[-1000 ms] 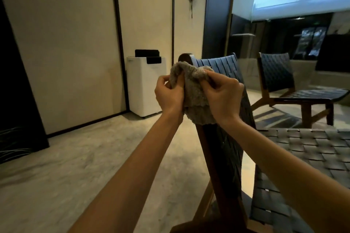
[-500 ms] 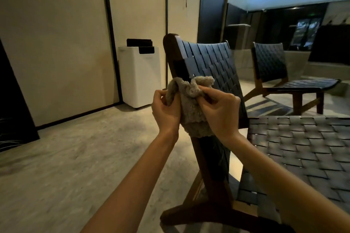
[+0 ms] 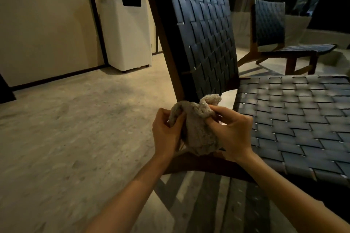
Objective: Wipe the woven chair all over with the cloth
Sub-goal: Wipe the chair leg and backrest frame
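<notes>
The woven chair (image 3: pixel 204 30) has dark blue straps on a brown wooden frame; its backrest rises at centre and its seat (image 3: pixel 295 115) spreads to the right. A fluffy grey-beige cloth (image 3: pixel 198 130) is wrapped around the lower end of the backrest's side post, near where it meets the seat frame. My left hand (image 3: pixel 166 134) grips the cloth from the left and my right hand (image 3: pixel 233 134) pinches it from the right. The cloth hides the post beneath it.
A white floor appliance (image 3: pixel 126 34) stands against the beige wall at the back left. A second woven chair (image 3: pixel 270 24) sits at the back right. Pale stone floor (image 3: pixel 66 138) stretches to the left and below.
Both hands have slid the cloth down the backrest's side post, from its top to near the seat. The view has dropped lower and closer to the chair.
</notes>
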A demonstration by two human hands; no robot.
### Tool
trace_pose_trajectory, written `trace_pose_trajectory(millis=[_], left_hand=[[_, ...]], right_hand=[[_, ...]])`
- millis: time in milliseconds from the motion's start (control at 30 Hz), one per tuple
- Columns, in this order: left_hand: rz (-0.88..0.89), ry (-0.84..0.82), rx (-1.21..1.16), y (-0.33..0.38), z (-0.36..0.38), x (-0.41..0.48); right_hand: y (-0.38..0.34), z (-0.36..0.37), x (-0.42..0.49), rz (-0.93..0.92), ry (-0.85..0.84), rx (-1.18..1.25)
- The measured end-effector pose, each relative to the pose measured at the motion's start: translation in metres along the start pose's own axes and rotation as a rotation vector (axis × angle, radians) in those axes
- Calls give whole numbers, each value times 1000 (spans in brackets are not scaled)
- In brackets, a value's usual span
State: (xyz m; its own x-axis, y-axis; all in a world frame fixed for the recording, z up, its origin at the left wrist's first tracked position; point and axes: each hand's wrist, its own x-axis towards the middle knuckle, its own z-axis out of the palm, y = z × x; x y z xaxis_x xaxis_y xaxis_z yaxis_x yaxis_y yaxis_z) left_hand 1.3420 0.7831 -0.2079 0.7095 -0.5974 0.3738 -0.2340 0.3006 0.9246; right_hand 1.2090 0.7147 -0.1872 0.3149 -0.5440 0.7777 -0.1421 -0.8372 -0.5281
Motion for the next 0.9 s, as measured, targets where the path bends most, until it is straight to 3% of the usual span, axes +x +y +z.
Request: trace_pose_trajectory(millis=[267, 467, 600, 900], left_hand=[[40, -103, 155, -13, -2, 2], [-239, -311, 323, 28, -19, 23], [-490, -288, 378, 93, -27, 34], [-531, -305, 424, 320, -64, 121]], right_hand=[[17, -7, 12, 12, -174, -61], [-7, -34, 47, 211, -525, -32], [-53, -57, 84, 529, -638, -45], [-217, -107, 266, 610, -689, -2]])
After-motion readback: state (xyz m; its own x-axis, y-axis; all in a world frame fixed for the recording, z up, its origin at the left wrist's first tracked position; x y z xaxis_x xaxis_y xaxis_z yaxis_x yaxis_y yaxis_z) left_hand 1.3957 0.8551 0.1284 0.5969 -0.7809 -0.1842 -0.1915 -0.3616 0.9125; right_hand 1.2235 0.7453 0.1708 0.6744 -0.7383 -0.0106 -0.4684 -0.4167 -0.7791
